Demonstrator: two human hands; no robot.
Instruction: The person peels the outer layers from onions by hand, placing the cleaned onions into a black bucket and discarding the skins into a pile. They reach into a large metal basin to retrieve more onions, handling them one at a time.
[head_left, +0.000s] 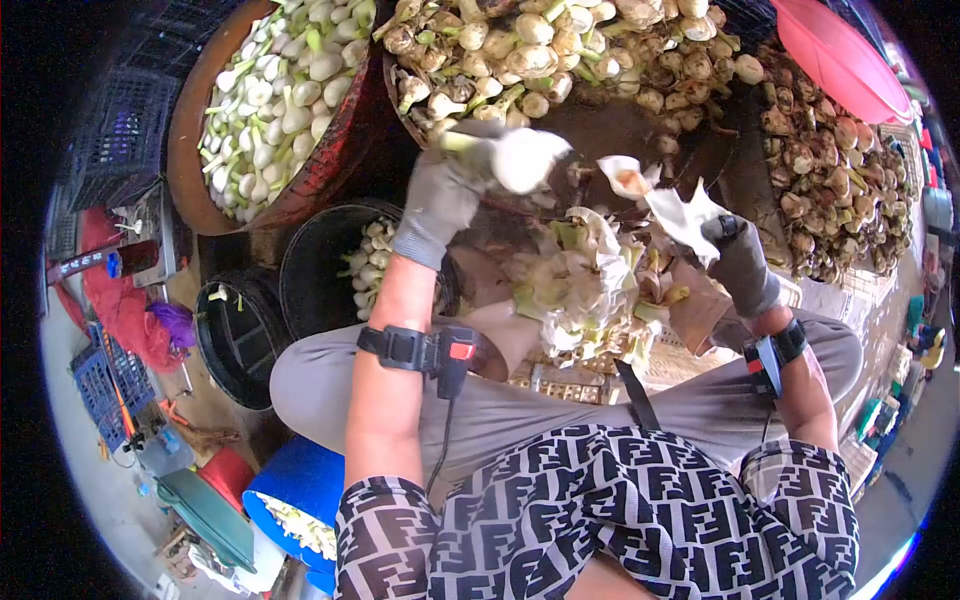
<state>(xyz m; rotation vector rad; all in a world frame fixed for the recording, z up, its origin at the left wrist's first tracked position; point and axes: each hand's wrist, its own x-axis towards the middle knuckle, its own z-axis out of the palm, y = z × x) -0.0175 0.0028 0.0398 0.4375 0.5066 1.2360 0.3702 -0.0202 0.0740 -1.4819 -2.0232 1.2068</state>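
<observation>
Gloved in grey, my left hand (447, 190) is closed round a white bulb (525, 160) with a short green stem, slightly blurred. My right hand (742, 262), also gloved, has its fingers closed on a pale torn peel (685, 220). Another curled piece of peel (626, 177) is just left of that one, near its tip. Between and below my hands lies a heap of peeled skins (590, 275) over my lap. Unpeeled bulbs (530, 50) with brownish skins are piled beyond my hands.
A large rusty tub (190, 165) of clean bulbs stands upper left, with a black bucket (300, 255) of bulbs below it. More dirty bulbs (840, 180) and a pink basin (840, 55) are at right. A blue bucket (330, 470) is lower left.
</observation>
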